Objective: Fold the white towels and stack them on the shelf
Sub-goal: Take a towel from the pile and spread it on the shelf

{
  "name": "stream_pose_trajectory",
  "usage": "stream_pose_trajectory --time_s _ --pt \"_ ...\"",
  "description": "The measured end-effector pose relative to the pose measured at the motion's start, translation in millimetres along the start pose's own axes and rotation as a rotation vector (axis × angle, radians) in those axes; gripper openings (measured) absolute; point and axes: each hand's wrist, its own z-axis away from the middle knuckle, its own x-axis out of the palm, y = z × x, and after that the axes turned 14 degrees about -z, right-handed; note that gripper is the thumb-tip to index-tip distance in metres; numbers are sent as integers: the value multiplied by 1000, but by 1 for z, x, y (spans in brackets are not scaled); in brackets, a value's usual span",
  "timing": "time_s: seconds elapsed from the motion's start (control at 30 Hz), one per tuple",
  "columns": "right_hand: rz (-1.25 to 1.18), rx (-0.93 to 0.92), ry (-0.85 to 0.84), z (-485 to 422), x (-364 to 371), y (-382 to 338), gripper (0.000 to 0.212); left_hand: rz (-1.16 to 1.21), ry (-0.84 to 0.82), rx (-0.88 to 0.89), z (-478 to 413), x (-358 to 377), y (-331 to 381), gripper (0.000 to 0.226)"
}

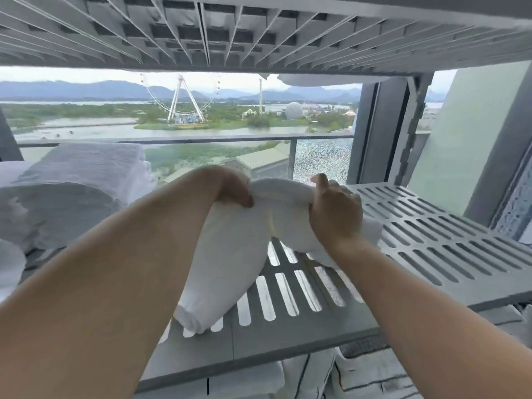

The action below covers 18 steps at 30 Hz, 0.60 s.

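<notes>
Fingertips of left hand point(233, 187) out of sight behind white towel point(230, 254); towel stack point(72, 194) partly beyond left edge

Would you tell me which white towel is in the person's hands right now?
The sagging towel at the centre, gripped by left hand and right hand; the stacked towels at left lie untouched.

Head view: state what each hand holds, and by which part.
Both grip one white towel at its raised middle, the left hand beside the right hand; its ends rest on the shelf.
</notes>
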Motion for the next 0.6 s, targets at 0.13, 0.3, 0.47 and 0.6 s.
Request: stream_pose_trajectory --time_s 0.13,0.3,0.47,0.6 --pt "19 33 -37 -15 11 24 31 73 -213 -6 -26 -8 12 40" --pt "-55 40 -91 -35 41 43 38 -322 339 -69 -62 4 24 35" --pt "-26 -191 -63 -50 71 60 39 -433 687 -344 -80 51 30 39" --pt "-210 -162 -137 -59 88 72 23 -449 824 -445 -81 62 29 32"
